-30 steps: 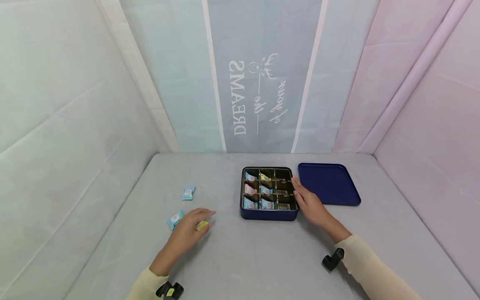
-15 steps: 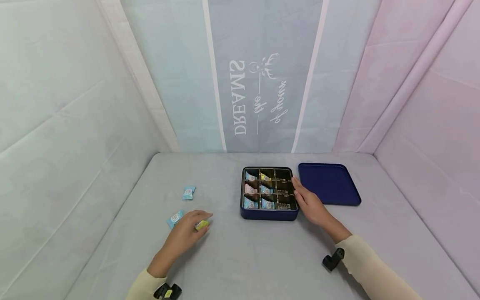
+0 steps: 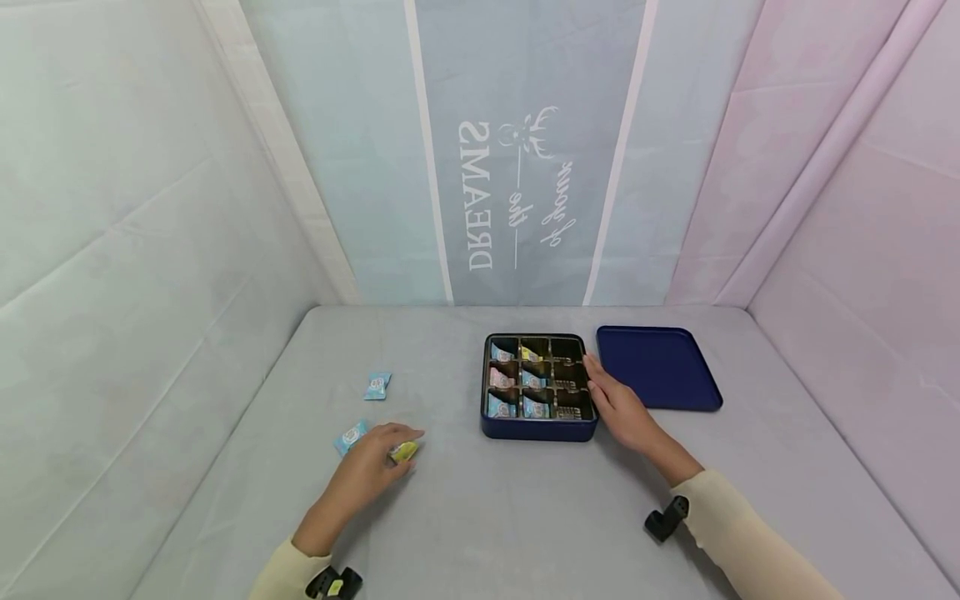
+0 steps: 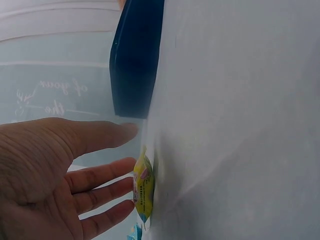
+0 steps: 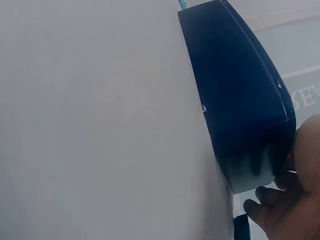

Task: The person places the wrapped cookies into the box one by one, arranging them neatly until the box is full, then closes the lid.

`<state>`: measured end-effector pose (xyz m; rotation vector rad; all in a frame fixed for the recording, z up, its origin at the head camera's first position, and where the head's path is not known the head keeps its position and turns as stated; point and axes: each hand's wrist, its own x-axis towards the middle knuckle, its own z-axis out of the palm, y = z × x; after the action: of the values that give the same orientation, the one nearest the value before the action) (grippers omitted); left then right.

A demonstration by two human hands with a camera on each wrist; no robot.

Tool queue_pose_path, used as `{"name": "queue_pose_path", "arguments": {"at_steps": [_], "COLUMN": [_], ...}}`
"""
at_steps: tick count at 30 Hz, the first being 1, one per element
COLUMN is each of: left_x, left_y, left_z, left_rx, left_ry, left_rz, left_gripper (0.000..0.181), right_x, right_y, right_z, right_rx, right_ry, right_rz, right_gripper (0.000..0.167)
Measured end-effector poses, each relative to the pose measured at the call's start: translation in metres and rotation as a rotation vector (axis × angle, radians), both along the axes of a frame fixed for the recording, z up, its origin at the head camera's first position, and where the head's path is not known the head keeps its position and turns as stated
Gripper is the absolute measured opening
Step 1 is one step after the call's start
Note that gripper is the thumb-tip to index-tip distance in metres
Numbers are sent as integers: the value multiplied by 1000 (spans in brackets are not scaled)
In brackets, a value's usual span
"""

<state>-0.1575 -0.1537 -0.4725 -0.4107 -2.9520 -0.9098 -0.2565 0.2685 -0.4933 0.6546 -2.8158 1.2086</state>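
My left hand [image 3: 365, 468] is low over the table, fingers spread around a yellow wrapped candy [image 3: 403, 452]. In the left wrist view its fingertips meet or nearly meet the candy [image 4: 143, 188], while the thumb is apart from it. A navy tin [image 3: 538, 429] with a divided tray stands right of that hand. Several wrapped candies, blue, pink and yellow, lie in its left and middle columns. Against the tin's right side rests my right hand [image 3: 618, 410], fingers extended; the right wrist view shows it beside the tin wall [image 5: 240, 85].
Behind the left hand lies a blue wrapped candy [image 3: 351, 437], partly covered by it. Another blue candy [image 3: 377, 386] is farther back. The navy lid [image 3: 660, 368] lies flat to the right of the tin. Fabric walls enclose the table's back and sides.
My left hand has drifted slightly left and nearer me around the yellow candy, which shows a little more now. The right hand and the tin stay in place.
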Motion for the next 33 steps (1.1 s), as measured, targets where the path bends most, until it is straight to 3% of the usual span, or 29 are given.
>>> {"name": "queue_pose_path", "arguments": {"at_steps": [23, 33], "left_x": [-2, -3], "left_y": [-7, -8], "left_z": [-3, -3], "left_rx": [-62, -57], "left_ry": [-6, -39], "left_rz": [13, 57], "left_gripper": [49, 47], "right_x": [1, 1], "right_y": [-1, -2], "right_z": [0, 0], "right_rx": [11, 11], "right_ry": [20, 17], "right_rz": [-8, -11], "right_gripper": [52, 52]}}
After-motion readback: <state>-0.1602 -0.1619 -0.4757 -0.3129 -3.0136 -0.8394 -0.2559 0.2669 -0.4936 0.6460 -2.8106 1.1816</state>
